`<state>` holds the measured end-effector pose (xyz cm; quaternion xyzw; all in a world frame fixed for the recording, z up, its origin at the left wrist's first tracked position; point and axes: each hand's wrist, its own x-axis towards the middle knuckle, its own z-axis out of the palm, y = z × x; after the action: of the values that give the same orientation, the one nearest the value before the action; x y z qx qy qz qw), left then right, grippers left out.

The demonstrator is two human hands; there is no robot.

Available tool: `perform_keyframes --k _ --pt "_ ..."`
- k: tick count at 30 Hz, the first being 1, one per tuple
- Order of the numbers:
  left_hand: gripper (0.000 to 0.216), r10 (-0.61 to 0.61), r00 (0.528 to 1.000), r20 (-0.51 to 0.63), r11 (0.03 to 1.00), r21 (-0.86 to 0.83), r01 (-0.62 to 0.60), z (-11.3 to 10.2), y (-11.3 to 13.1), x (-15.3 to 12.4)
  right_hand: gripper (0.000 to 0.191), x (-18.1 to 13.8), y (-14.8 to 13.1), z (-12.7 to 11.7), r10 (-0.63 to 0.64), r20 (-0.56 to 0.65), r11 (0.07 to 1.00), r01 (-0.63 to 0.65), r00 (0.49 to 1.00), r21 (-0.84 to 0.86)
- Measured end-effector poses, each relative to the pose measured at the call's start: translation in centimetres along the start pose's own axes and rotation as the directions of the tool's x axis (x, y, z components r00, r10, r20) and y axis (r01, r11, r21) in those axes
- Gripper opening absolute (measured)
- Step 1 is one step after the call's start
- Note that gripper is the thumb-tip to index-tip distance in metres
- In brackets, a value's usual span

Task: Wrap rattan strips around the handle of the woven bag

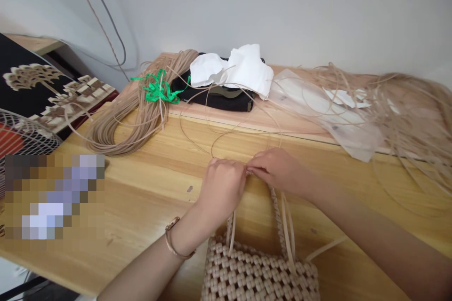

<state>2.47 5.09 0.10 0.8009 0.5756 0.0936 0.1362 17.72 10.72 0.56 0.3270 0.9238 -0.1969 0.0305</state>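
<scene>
Head view, centre of frame: left hand (221,187) and right hand (278,171) meet fingertip to fingertip. Both are pinched on the cane strips (286,225), whose long axis runs down to the woven bag (259,273) at bottom centre.

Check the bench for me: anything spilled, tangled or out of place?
Nothing looks damaged. The loose strands at far right sprawl untied over the plastic bag, unlike the green-tied coil at left. Crumpled white paper lies on the black pouch.
</scene>
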Motion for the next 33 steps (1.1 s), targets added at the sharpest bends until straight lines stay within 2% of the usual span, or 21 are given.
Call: perform_keyframes --k 5,10,13,17,21,24,28,33 --pt "0.026 0.02 0.997 -0.07 1.0 0.001 -0.02 0.5 0.0 0.0 0.025 -1.0 -0.1 -0.2 0.106 -0.016 0.994 -0.106 0.994 0.034" --pt "0.027 0.021 0.995 -0.093 0.999 -0.032 -0.024 0.7 -0.1 0.1 0.027 -2.7 0.2 0.3 0.177 -0.071 0.984 -0.176 0.982 0.022" --pt "0.027 0.024 0.995 -0.101 0.999 -0.03 -0.027 0.8 -0.1 0.2 0.028 -3.7 0.2 0.8 0.27 -0.062 0.963 -0.27 0.961 0.021" --pt "0.026 0.046 0.998 -0.036 0.998 -0.051 -0.048 0.7 -0.4 0.4 0.026 -4.4 -0.3 1.1 0.362 -0.058 0.93 -0.356 0.931 0.089" --pt "0.025 0.067 0.994 0.085 0.992 -0.112 -0.057 -0.1 -0.8 1.1 0.029 -4.7 -0.5 1.5 0.367 -0.067 0.929 -0.361 0.928 0.082" --pt "0.023 0.156 0.982 0.11 0.983 -0.117 -0.143 -0.6 -0.5 2.2 0.029 -4.7 -0.5 1.6 0.372 -0.075 0.926 -0.366 0.925 0.09" --pt "0.021 0.342 0.929 0.142 0.937 -0.126 -0.326 -0.5 0.4 3.5 0.026 -4.6 -0.7 1.6 0.396 -0.083 0.916 -0.386 0.915 0.11" --pt "0.021 0.448 0.883 0.138 0.894 -0.052 -0.445 0.2 0.6 3.9 0.025 -4.7 -0.9 1.7 0.417 -0.1 0.903 -0.399 0.904 0.158"
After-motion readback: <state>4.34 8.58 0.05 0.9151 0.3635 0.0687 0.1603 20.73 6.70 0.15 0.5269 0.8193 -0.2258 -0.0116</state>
